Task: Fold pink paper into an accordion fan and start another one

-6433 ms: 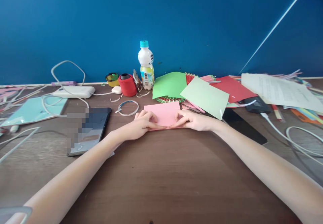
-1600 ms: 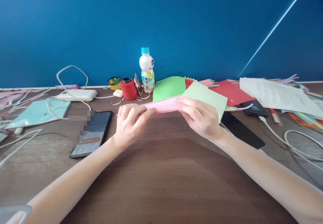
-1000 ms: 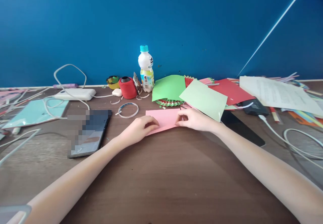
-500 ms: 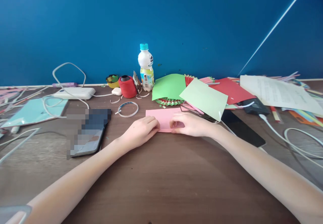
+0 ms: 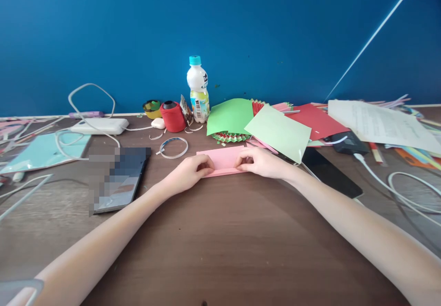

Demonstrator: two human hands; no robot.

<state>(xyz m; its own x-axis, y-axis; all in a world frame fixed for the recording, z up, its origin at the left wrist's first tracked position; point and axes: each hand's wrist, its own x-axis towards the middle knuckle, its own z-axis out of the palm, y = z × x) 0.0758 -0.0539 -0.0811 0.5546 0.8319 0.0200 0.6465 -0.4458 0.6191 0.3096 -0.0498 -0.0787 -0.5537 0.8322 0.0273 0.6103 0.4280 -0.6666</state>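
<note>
A sheet of pink paper (image 5: pixel 225 158) lies on the brown table between my two hands, with a narrow fold along its near edge. My left hand (image 5: pixel 193 170) pinches the left end of that edge between thumb and fingers. At the other end, my right hand (image 5: pixel 258 161) has its fingers curled and pinched on the same folded strip. Both hands hide the paper's near corners. Just behind the sheet sits a green paper (image 5: pixel 230 117) on a pleated red and green paper piece. A pale green sheet (image 5: pixel 279 131) lies beyond my right hand.
A tablet-like device (image 5: pixel 120 182), partly blurred out, lies left of my left arm. A black phone (image 5: pixel 332 175) rests by my right forearm. Behind stand a drink bottle (image 5: pixel 199 94) and a red roll (image 5: pixel 172 117). Cables and paper strips litter both sides; a blue wall (image 5: pixel 220 30) closes the back.
The near edge of the pink paper now shows a folded strip. My left hand has shifted slightly left, and my right fingers have closed on the edge. The view has tilted a little.
</note>
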